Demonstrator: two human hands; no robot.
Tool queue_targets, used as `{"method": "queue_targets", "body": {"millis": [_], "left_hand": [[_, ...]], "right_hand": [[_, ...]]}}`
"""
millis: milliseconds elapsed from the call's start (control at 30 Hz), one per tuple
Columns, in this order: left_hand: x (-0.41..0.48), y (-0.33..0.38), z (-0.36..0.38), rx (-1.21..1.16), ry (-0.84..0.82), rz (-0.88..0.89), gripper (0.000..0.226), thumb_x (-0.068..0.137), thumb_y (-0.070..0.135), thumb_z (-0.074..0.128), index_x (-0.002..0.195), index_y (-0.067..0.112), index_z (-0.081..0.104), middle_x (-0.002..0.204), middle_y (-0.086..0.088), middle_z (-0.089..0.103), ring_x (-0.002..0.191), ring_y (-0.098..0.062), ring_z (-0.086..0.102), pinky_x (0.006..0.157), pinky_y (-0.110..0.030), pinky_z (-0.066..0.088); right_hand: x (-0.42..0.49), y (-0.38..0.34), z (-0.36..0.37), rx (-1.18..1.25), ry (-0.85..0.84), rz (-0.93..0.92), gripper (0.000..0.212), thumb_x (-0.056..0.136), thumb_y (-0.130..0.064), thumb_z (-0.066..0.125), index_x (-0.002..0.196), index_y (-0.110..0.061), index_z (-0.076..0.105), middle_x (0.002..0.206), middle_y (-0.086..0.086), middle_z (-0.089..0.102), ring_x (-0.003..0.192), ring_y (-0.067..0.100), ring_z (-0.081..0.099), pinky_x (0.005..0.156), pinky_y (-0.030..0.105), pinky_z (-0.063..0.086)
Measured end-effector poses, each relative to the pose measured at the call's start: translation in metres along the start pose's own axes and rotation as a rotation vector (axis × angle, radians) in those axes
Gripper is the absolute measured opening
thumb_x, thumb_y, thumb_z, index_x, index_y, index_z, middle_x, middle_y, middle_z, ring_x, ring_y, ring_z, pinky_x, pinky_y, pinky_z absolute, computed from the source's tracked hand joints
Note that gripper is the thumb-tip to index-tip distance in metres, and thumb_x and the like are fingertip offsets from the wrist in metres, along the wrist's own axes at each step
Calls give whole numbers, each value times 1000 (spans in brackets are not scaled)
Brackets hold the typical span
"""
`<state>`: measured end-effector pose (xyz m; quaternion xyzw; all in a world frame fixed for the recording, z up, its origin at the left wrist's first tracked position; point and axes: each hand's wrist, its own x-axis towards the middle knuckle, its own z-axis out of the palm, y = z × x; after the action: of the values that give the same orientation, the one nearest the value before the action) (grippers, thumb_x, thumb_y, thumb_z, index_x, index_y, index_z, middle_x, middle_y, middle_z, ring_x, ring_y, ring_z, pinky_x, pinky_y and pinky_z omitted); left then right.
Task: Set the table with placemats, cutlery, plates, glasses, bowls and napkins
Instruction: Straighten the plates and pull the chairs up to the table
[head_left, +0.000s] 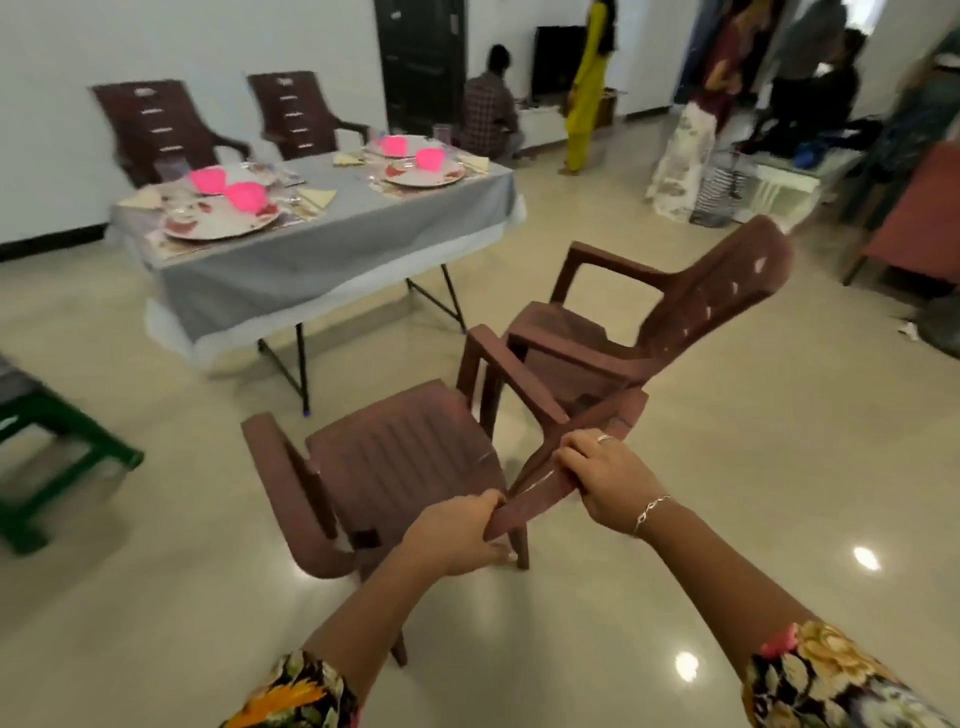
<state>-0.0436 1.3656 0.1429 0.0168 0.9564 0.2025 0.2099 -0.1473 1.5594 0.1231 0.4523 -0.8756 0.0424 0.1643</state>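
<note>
— Mid-floor, foreground: status of each grip?
— Both clenched; left grip (457, 535) and right grip (602, 478) grasp the backrest edge of the brown chair (395, 457).
— Task items?
— On the grey-clothed counter (311, 270), far left, well apart: plates (218, 223), pink bowls (244, 195).

Nothing written can be read: no label, brand or number. The brown chair (540, 486) shows only pale scuffs under the fingers (574, 457). Well beyond them, pale marks on the two far chairs (156, 122) are perhaps slots, too blurred to tell.

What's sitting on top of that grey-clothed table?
Patterned round plates holding four pink plastic bowls, with folded cream napkins beside them. The grey tablecloth covers the tabletop itself, hiding it.
</note>
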Motion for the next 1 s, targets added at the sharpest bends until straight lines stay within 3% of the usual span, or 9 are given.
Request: {"method": "queue_targets", "body": {"millis": [67, 167, 333, 500, 567, 667, 733, 833, 1000], "left_hand": [[0, 3, 3, 24, 30, -81, 47, 88, 43, 57, 128, 24, 43, 120, -1, 59, 106, -20, 58, 85, -30, 44], [-3, 12, 8, 133, 155, -227, 41, 89, 47, 51, 121, 21, 48, 112, -5, 62, 101, -25, 60, 84, -35, 45], [-14, 23, 21, 291, 314, -429, 32, 89, 31, 48, 118, 17, 50, 111, -7, 62, 102, -28, 59, 84, -36, 46], [-16, 22, 29, 356, 334, -531, 25, 88, 21, 48, 110, 16, 56, 106, -8, 64, 99, -27, 60, 81, -35, 47], [-14, 22, 32, 369, 341, -548, 26, 89, 21, 47, 113, 17, 58, 106, -6, 65, 98, -26, 62, 81, -34, 47], [-11, 19, 35, 373, 360, -575, 27, 91, 21, 46, 115, 20, 58, 104, -2, 66, 97, -22, 63, 81, -32, 49], [-9, 19, 34, 386, 373, -579, 27, 91, 21, 45, 115, 19, 58, 104, -2, 66, 97, -22, 63, 80, -31, 48], [3, 26, 29, 422, 386, -567, 22, 93, 21, 43, 110, 17, 56, 105, -3, 65, 97, -23, 63, 77, -31, 46], [21, 22, 14, 432, 385, -568, 22, 94, 22, 43, 111, 16, 55, 108, -4, 64, 99, -23, 61, 75, -30, 44]], "right_hand": [[1, 18, 5, 0, -22, -119, 35, 54, -8, 74, 87, -15, 69, 83, 1, 64, 67, 19, 61, 63, 25, 51], [8, 42, 12, 67, -51, -233, 29, 62, -14, 54, 86, -20, 68, 79, -4, 65, 67, 18, 63, 62, 27, 52], [19, 58, 23, 134, -139, -253, 28, 60, -15, 69, 86, -26, 66, 75, -9, 66, 68, 17, 64, 60, 31, 50], [33, 72, 20, 37, -311, -271, 26, 85, -18, 48, 106, -27, 62, 101, -7, 65, 98, 18, 59, 85, 32, 44], [38, 73, 16, -39, -327, -302, 20, 81, -19, 54, 96, -25, 65, 93, -5, 66, 92, 17, 62, 78, 29, 46], [38, 76, 20, -65, -244, -336, 14, 56, -16, 76, 64, -22, 66, 59, -3, 63, 57, 18, 64, 49, 25, 49], [41, 77, 22, -10, -288, -321, 8, 75, -14, 63, 80, -18, 67, 76, 1, 68, 75, 25, 66, 62, 33, 52], [51, 91, 26, -71, -301, -309, 26, 91, -16, 40, 105, -19, 61, 103, -1, 65, 100, 23, 59, 82, 32, 44], [73, 103, 35, -8, -312, -297, 21, 88, -13, 46, 98, -16, 65, 96, 2, 68, 93, 25, 62, 81, 34, 48]]}}
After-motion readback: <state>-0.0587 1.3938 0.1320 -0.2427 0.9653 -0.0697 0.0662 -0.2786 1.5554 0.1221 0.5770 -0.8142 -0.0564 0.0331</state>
